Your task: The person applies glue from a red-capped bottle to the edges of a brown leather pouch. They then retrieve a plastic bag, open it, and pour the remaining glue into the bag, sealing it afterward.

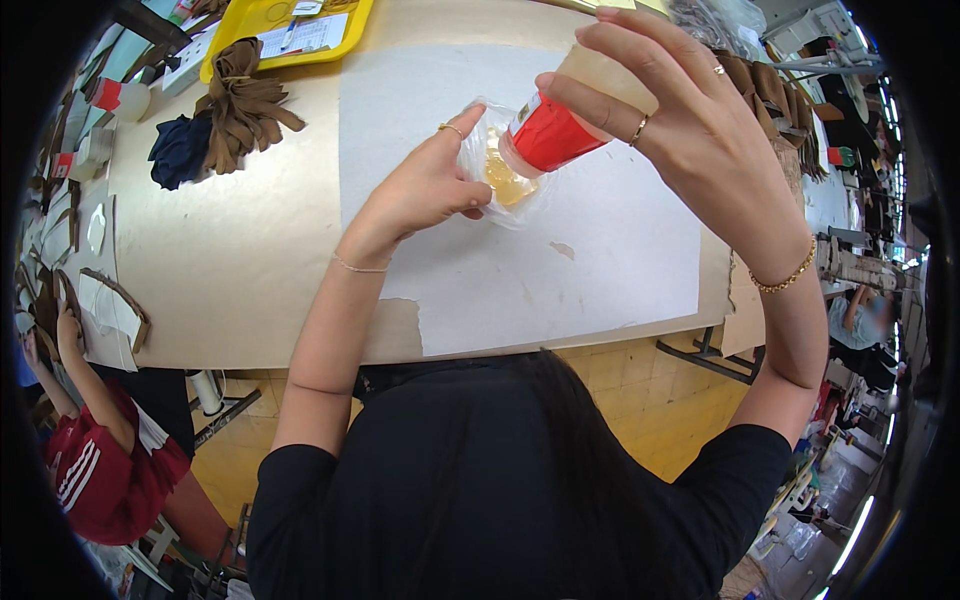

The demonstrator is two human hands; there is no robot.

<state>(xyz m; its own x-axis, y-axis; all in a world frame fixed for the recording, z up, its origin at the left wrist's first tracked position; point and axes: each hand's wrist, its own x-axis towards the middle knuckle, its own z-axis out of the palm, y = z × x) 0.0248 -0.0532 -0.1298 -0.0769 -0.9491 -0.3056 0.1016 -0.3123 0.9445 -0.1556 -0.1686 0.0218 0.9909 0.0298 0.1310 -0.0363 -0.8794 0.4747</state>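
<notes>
My right hand [700, 120] is wrapped round a translucent bottle with a red label [555, 135], raised and tilted with its lower end down to the left. That end sits over a small vessel lined or wrapped in clear plastic film [510, 215], with yellowish stuff [505, 180] inside. My left hand [432, 175] grips the side of this film-covered vessel, index finger along the far rim and thumb at the near side. Whether anything flows from the bottle is too small to tell. Under both lies a large white sheet [600, 270] on the table.
To the left lie a bundle of brown strips [240, 110] and a dark blue cloth [180, 150]. A yellow tray [355, 30] with papers stands at the far side. Red-labelled bottles [120, 97] are at the far left. A co-worker in a red shirt [110, 450] works at lower left.
</notes>
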